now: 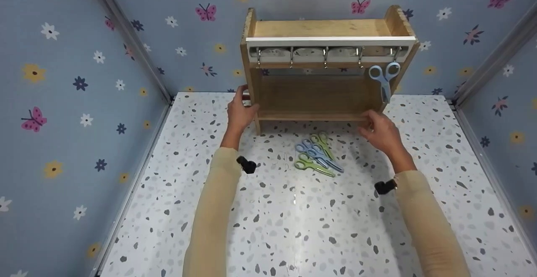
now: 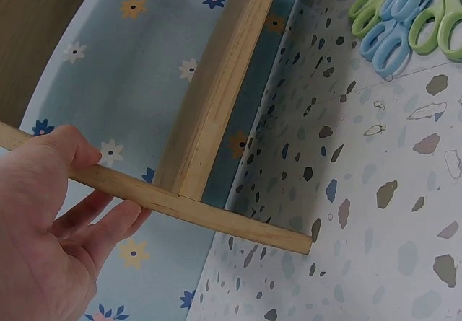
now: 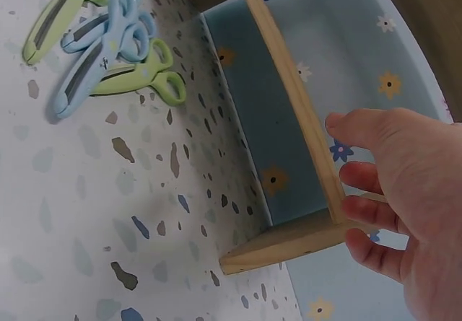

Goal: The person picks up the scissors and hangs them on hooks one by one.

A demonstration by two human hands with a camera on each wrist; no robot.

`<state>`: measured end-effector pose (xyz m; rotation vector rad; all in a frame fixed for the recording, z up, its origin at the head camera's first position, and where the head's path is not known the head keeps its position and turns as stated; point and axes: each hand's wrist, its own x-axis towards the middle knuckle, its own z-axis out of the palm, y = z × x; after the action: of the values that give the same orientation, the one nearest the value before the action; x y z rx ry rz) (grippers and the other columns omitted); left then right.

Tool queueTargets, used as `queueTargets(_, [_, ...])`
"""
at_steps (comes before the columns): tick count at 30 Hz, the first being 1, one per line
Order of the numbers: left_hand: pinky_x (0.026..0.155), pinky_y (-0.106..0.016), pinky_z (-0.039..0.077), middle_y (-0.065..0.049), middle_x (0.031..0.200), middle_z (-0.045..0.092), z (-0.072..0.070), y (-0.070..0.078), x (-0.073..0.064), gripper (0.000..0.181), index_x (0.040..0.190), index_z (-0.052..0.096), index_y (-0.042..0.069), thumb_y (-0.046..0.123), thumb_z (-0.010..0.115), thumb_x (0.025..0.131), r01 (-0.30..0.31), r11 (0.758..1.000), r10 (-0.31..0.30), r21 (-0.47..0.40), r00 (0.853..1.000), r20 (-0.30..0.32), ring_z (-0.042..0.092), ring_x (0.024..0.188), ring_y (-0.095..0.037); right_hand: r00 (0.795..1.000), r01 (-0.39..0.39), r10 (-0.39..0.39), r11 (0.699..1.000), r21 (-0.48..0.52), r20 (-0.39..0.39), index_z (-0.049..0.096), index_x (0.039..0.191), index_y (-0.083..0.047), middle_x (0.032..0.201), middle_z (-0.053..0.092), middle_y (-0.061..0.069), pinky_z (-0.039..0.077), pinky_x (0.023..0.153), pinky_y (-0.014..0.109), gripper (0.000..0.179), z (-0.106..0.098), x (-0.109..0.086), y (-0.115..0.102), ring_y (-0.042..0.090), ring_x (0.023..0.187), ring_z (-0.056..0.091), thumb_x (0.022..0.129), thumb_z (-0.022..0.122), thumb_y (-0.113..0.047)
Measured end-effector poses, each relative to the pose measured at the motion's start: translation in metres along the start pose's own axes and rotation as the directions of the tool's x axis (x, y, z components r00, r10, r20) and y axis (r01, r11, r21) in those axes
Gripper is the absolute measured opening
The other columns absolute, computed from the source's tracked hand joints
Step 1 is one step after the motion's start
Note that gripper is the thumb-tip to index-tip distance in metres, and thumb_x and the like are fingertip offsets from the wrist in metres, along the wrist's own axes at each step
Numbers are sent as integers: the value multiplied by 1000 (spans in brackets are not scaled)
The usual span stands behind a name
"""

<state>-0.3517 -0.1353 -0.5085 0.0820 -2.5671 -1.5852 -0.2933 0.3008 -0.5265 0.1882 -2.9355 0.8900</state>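
A wooden rack (image 1: 310,115) with an upper shelf, a lower shelf and a white hook rail (image 1: 331,41) stands near the back wall. My left hand (image 1: 242,111) grips its left side panel (image 2: 238,226), thumb on the inner face and fingers on the outer. At the lower right corner is my right hand (image 1: 381,132), its fingers loosely bent and spread at the right side panel (image 3: 281,247), thumb held apart near the lower shelf's edge (image 3: 292,90). Light blue scissors (image 1: 385,82) hang from the rightmost hook.
Two green scissors (image 1: 312,165) and two blue scissors (image 1: 325,160) lie overlapping in a pile in front of the rack, on the white speckled surface (image 1: 285,226). Patterned blue walls (image 1: 84,100) enclose the left, back and right sides.
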Motion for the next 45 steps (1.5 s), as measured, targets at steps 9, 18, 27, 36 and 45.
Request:
queueTargets(9, [120,-51,61,-20,158,65,0,1,-1,65,166,47,19,14,71,106,7,1000,-7,9,1000,3,65,147,-37,999,39,-37,997,-69,31,63,137,-1,123,69,27,57,99,66,37,9,0,-6,46,112,68,103,74,-12])
queueTargets(18, [120,-53,60,-20,158,65,-1,1,-3,65,166,48,17,12,71,105,-15,1000,15,-14,1000,-1,65,147,-37,992,71,-57,991,-118,116,64,139,-6,126,71,24,58,99,63,40,16,0,-15,43,114,67,103,78,-13])
queueTargets(27, [118,-53,62,-21,159,63,0,-1,-4,66,166,49,14,10,71,103,-41,999,41,-26,999,-12,66,146,-39,983,159,-140,972,-170,119,66,130,-5,118,75,24,59,90,61,36,18,2,-22,42,105,68,101,83,-17])
queueTargets(36, [117,-54,62,-23,156,66,1,-1,-2,64,165,49,15,10,69,104,-42,999,42,-13,999,-7,67,144,-40,975,168,-129,960,-223,178,65,139,-9,129,73,21,63,98,63,43,22,1,-29,42,115,72,102,83,-22])
queueTargets(45, [117,-52,62,-23,155,66,0,-1,0,65,165,48,16,9,69,104,-35,999,35,-12,999,-5,67,145,-39,957,259,-210,931,-257,203,71,133,-8,116,78,19,64,85,58,39,31,-6,-29,39,105,74,100,86,-22])
